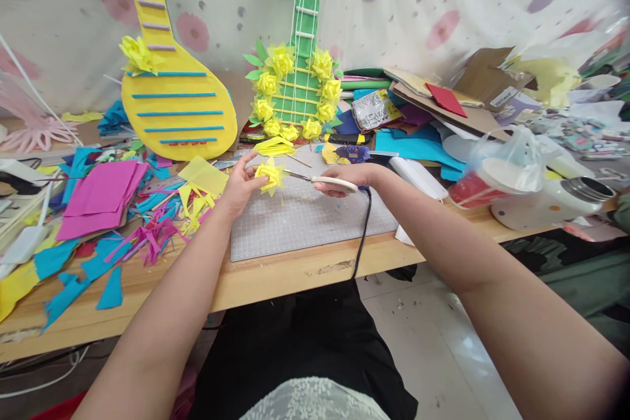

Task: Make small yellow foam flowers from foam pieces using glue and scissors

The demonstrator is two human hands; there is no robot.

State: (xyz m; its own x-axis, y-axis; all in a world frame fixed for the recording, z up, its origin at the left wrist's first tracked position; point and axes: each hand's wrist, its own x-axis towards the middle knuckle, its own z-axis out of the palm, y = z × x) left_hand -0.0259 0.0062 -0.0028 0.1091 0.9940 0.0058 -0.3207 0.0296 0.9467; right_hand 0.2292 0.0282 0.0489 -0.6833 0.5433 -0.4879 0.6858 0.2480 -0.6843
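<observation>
Yellow paper flower (pixel 270 176): dial centre as I watch; surroundings listed by size. Yellow lute-shaped board (pixel 178 104): ten o'clock. Green board (pixel 299 95): just past twelve. Grey cutting mat (pixel 290 230): five. Left hand (pixel 239 187): nine, pinching the flower. Right hand (pixel 353 175): three, gripped round white-handled scissors (pixel 337 181), tips at the petals, contact unclear. Step, seemingly: trimming or shaping petals. Next move calls for steady pinch, fingertips clear.

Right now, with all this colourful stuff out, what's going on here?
A person's left hand holds a yellow flower over a grey cutting mat. The right hand holds scissors, blades pointing towards the flower. Behind stand a yellow guitar-like shape and a green one with many yellow flowers around its body.
</observation>
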